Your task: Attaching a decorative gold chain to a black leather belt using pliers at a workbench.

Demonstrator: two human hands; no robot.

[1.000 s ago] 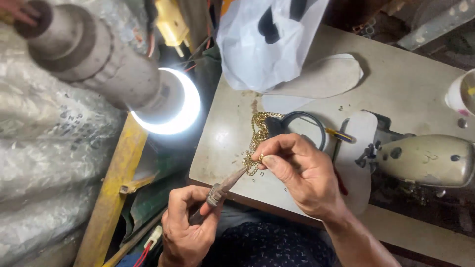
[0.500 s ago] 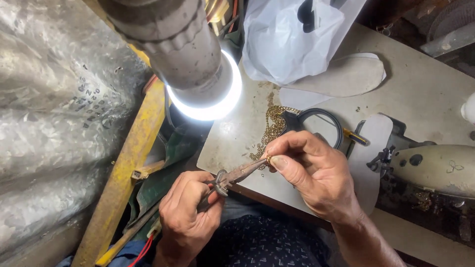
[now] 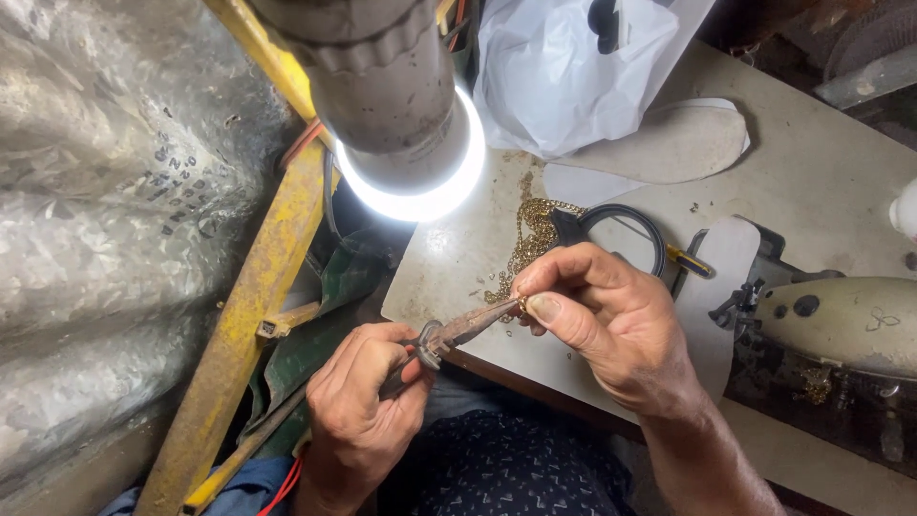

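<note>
Left hand (image 3: pixel 363 406) low and near, fingers curled tight in a closed fist-like grip, knuckles up, thumb pressed along the top. Right hand (image 3: pixel 611 320) just to its right and slightly farther, thumb and forefinger pinched together at the tips, other fingers folded beneath. Right wrist and forearm run down toward the near right edge. Hands close, not touching.

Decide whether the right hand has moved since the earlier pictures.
No. The right hand stays just below the magnifying glass, near the table edge; the view itself shifted.
</note>
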